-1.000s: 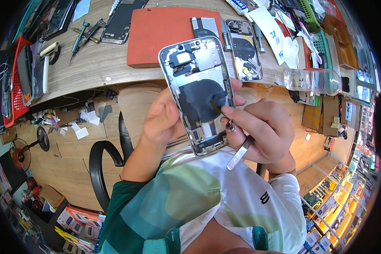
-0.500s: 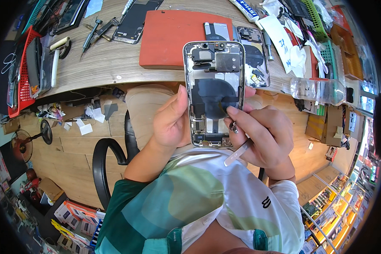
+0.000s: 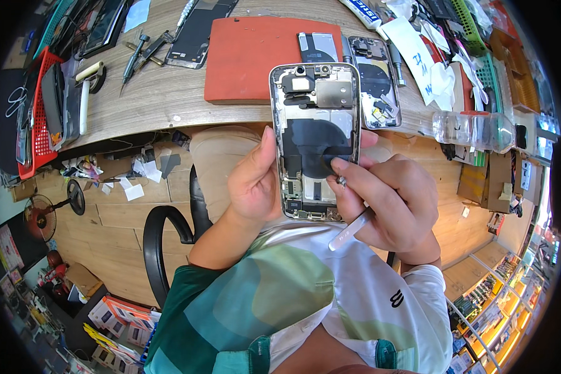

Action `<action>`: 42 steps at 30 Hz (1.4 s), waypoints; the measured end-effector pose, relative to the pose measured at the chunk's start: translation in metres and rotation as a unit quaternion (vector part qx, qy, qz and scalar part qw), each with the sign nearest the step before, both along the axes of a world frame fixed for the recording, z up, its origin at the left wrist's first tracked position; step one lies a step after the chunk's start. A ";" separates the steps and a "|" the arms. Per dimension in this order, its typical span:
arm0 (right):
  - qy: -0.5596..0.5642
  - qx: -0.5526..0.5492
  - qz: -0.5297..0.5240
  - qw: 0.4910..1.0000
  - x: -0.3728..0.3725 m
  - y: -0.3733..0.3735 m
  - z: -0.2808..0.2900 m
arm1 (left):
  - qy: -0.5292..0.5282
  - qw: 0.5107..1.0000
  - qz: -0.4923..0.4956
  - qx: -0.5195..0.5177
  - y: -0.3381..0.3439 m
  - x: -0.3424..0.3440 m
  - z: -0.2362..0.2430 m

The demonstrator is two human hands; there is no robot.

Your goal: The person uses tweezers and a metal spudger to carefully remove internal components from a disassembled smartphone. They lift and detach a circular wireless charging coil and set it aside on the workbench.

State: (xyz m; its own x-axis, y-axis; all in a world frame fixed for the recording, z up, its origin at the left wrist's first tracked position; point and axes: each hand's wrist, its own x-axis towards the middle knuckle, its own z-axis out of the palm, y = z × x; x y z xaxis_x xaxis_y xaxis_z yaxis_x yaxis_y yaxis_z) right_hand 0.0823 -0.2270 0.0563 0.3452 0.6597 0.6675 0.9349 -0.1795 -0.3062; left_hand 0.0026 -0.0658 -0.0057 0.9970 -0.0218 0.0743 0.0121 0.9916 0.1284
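Phone (image 3: 315,140) sits in your left hand (image 3: 255,177), nearer you than the mat (image 3: 252,59); your right hand (image 3: 396,193) grips tweezers (image 3: 350,230). Left of the mat, a basket (image 3: 42,143) holds dark pieces. Your phone is open, silver-rimmed.

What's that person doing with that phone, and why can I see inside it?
A person is holding an opened phone up in front of the table, with its insides facing up. The left hand supports it, and the right hand has its fingertips by the lower right edge. That hand also has tweezers tucked in it. On the table, another opened phone lies beside a red mat. The pictures don't show why the phone is open.
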 end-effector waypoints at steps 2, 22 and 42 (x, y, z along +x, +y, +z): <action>0.005 -0.006 -0.002 1.000 0.001 -0.001 -0.002 | 0.013 1.000 -0.007 -0.007 0.000 -0.001 0.003; 0.076 -0.054 0.083 0.992 0.017 -0.005 0.030 | 0.123 0.980 -0.007 0.157 0.006 -0.010 0.020; -0.091 -0.187 0.065 0.976 0.038 0.031 0.032 | 0.141 0.975 -0.084 0.149 0.011 -0.026 0.011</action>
State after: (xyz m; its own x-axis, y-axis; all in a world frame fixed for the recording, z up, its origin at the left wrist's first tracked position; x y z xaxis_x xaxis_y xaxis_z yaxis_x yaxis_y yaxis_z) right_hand 0.1202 -0.1964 0.0884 0.1404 0.8992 0.4145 0.9900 -0.1229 -0.0688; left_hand -0.0232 -0.0551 0.0053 0.9575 -0.1654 -0.2363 0.2476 0.8915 0.3795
